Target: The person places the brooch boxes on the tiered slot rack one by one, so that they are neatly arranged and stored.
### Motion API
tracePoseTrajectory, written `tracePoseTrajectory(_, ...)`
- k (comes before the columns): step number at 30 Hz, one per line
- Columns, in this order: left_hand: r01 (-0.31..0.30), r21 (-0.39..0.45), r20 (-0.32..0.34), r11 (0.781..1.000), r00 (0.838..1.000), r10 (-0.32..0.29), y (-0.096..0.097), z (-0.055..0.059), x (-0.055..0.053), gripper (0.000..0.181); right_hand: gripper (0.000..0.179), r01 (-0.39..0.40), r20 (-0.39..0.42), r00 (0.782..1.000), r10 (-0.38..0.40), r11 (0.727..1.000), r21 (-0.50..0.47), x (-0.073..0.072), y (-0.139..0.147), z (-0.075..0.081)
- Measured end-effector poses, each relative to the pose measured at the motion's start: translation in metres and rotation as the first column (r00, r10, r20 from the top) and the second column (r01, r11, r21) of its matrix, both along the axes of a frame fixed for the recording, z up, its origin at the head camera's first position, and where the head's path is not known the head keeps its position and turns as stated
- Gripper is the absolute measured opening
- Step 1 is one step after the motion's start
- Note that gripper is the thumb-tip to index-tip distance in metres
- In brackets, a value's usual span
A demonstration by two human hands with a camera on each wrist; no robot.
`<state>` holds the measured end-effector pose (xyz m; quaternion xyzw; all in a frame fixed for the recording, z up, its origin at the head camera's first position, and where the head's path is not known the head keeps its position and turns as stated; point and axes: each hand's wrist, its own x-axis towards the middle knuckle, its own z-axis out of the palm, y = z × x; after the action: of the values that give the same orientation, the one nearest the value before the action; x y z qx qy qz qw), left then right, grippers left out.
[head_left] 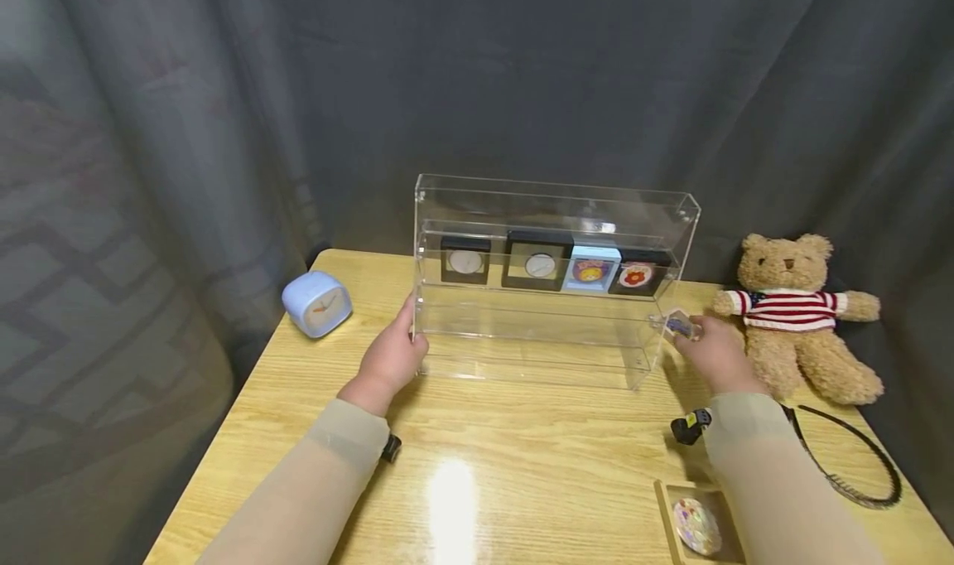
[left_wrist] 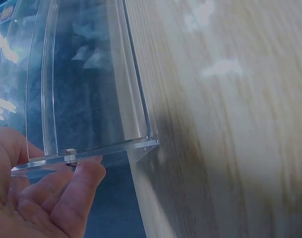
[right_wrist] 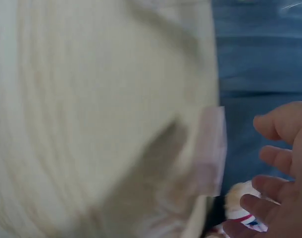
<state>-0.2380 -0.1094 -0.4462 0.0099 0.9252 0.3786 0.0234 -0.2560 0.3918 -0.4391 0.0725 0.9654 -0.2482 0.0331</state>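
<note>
A clear acrylic display shelf [head_left: 522,325] stands on the wooden table, with several small frames in a row on one tier. Two black frames [head_left: 465,260] hold pale discs; beside them are a light blue frame [head_left: 591,268] and a black one with a red flower badge [head_left: 637,274]. My left hand [head_left: 391,354] grips the shelf's left side panel [left_wrist: 91,151], thumb and fingers on either face. Just right of the shelf is a small clear block [head_left: 681,325] with a bluish picture. Near it my right hand [head_left: 715,350] has loosely bent fingers, apart from the block [right_wrist: 210,148] in the right wrist view.
A light blue clock [head_left: 317,303] sits at the back left. On the right are a teddy bear [head_left: 790,316] in a striped sweater and a black headband [head_left: 857,499]. A wooden frame with a shiny round badge [head_left: 696,526] lies near my right forearm. Dark curtains [head_left: 522,93] hang behind.
</note>
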Motion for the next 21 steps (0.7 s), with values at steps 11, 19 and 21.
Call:
tracePoseTrajectory(11,-0.002,-0.007,-0.009,1.000,1.000,0.002,0.002,-0.002,0.000,0.078,0.055,-0.020,0.059,0.998,0.015,0.996,0.086,0.000,0.004,-0.020)
tracePoseTrajectory(19,-0.005,-0.021,-0.014,1.000,1.000,0.004,0.000,-0.001,0.000,0.078,0.044,-0.035,0.082,0.996,0.026,0.994,0.107,0.004,0.003,-0.025)
tracePoseTrajectory(21,-0.005,-0.023,-0.015,1.000,1.000,0.005,0.000,-0.001,0.000,0.078,0.044,-0.010,0.064,0.998,0.004,0.996,0.091,0.006,0.004,-0.025)
